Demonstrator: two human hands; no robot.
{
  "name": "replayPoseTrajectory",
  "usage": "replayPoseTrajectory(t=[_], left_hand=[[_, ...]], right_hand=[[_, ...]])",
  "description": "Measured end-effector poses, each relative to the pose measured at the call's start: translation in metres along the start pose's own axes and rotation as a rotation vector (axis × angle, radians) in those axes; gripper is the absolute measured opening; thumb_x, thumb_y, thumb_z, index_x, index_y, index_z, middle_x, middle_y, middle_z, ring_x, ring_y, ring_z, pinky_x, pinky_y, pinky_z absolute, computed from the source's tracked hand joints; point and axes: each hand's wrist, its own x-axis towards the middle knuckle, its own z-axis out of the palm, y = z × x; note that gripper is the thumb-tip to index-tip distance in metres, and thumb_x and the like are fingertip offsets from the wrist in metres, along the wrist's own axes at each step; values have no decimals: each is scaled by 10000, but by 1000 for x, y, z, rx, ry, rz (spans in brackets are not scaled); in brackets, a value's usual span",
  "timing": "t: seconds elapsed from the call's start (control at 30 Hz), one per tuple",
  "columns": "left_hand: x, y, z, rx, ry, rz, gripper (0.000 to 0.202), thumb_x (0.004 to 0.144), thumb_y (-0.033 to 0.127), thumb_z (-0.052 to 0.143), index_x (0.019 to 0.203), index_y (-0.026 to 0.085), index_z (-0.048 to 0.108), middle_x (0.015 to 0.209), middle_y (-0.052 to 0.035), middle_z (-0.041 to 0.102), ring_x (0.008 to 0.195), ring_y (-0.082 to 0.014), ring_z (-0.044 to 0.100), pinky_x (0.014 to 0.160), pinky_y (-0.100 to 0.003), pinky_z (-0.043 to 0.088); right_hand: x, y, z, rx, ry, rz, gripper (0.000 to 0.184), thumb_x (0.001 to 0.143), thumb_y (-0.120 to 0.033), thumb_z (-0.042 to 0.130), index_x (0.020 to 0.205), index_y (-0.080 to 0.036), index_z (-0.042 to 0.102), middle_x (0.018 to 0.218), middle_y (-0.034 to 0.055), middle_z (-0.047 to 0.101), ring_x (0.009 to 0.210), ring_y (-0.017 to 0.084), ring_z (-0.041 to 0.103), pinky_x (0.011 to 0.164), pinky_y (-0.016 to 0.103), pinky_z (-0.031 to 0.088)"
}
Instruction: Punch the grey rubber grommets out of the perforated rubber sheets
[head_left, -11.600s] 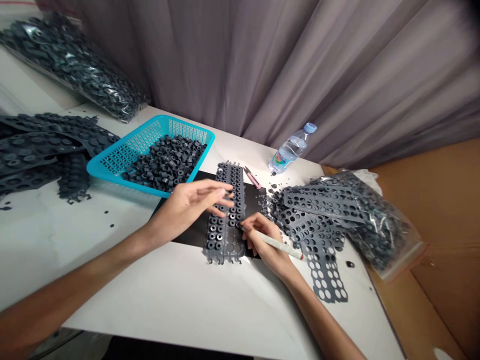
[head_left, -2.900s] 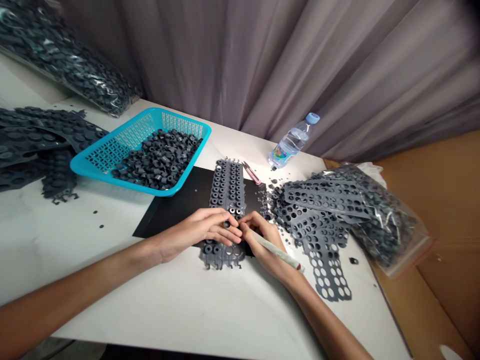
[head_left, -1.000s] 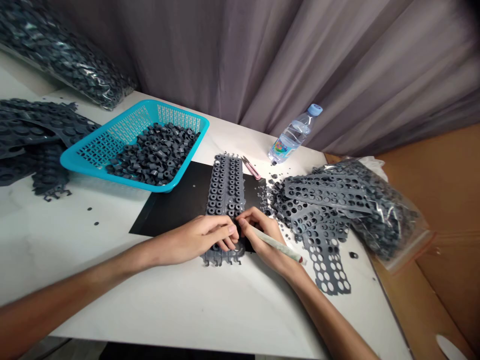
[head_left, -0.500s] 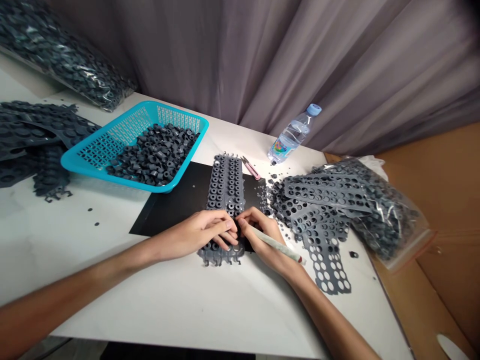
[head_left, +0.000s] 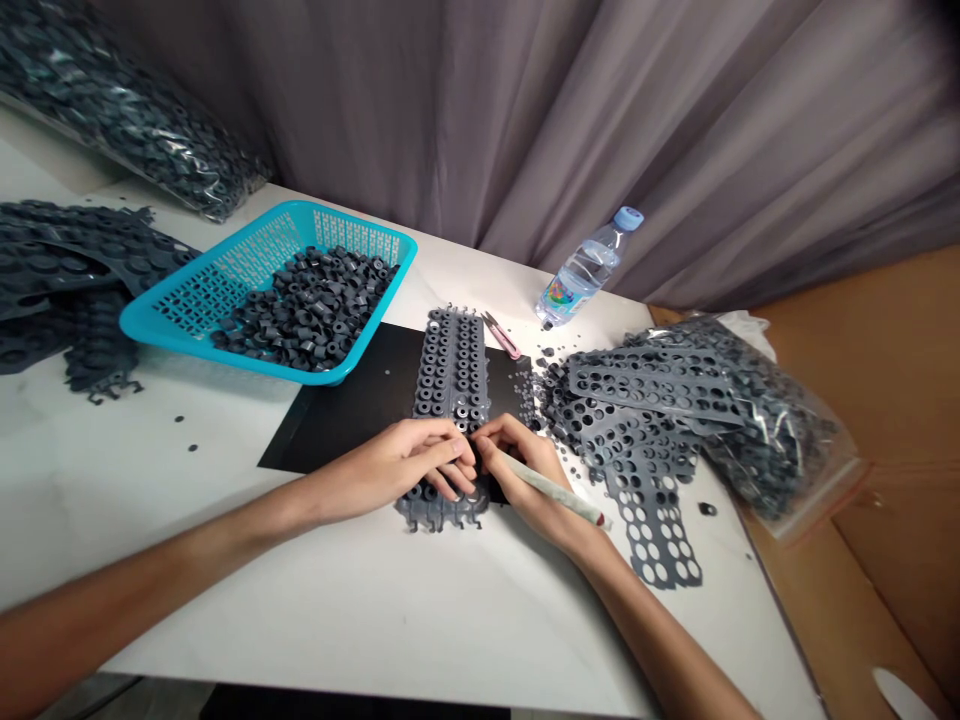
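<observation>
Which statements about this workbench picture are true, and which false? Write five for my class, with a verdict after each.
1. The right hand grips a pen-like tool. True.
2. The turquoise basket is empty. False: it holds dark hollow pieces.
3. The water bottle has a red cap. False: its cap is blue.
4. The left hand covers part of the studded grey strip. True.
5. Pink thread snips lie beside the strip's far end. True.

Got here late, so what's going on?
A person's right hand holds a pale stick-like tool over a dark studded sheet, which lies partly on a black mat. The left hand is over the sheet too, its grip unclear. A blue basket of dark pieces stands at left; perforated sheets lie at right.
</observation>
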Motion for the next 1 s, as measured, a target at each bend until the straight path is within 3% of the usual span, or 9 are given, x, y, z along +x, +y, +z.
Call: replayPoseTrajectory(t=[0.6, 1.0], left_hand=[[0, 1, 0, 43, -12, -1, 343, 1098, 469, 531, 1072, 160, 676, 1033, -98, 777, 1007, -254, 804, 890, -352, 628], [-9, 10, 3, 271, -26, -32, 318, 1091, 469, 517, 1118, 187, 660, 1054, -89, 805, 1035, -248, 772, 943, -376, 582]], right_hand=[[0, 0, 0, -3, -3, 0, 210, 1090, -369, 569, 1012, -215, 690, 835, -1, 711, 704, 159, 600, 636, 279, 423], [0, -1, 0, -8, -11, -13, 206, 1098, -358, 558, 1021, -216, 685, 815, -10, 690, 685, 154, 585, 618, 289, 400]])
